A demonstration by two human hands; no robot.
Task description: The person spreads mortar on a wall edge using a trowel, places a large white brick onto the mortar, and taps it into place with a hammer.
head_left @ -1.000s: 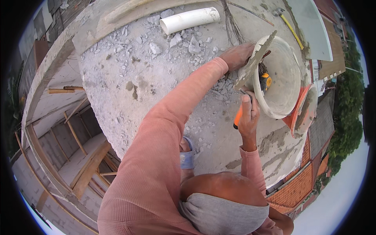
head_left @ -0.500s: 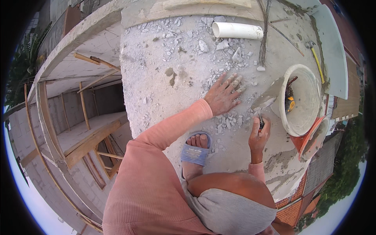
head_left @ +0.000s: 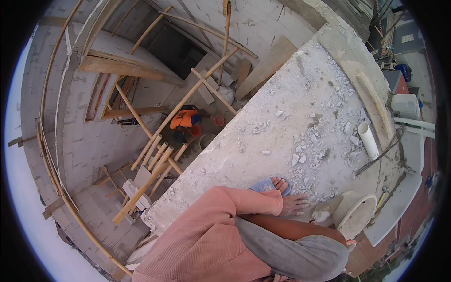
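Out on the pale concrete slab, your left hand rests palm down, fingers loosely spread, gripping nothing, right beside the foot in its blue sandal. Your right hand is out of sight, so there's no telling how its fingers sit or what they hold. Ahead of your left fingertips is the mortar-smeared blade, up against the whitish bucket, both just beyond your bent knee. And what a surface: broken chips strewn thickly across the middle and far side, dust over everything, a white pipe lying near the curb, and a bundle of thin wires next to it. Off to your left the slab simply ends, its edge ragged, and the room drops away below! Down there it's grey block walls, a wooden beam, and bamboo poles crossing at odd angles (quite a tangle from up here). On that lower floor a co-worker in an orange top bends low, with a red bucket nearby and a dark opening in the wall beyond.
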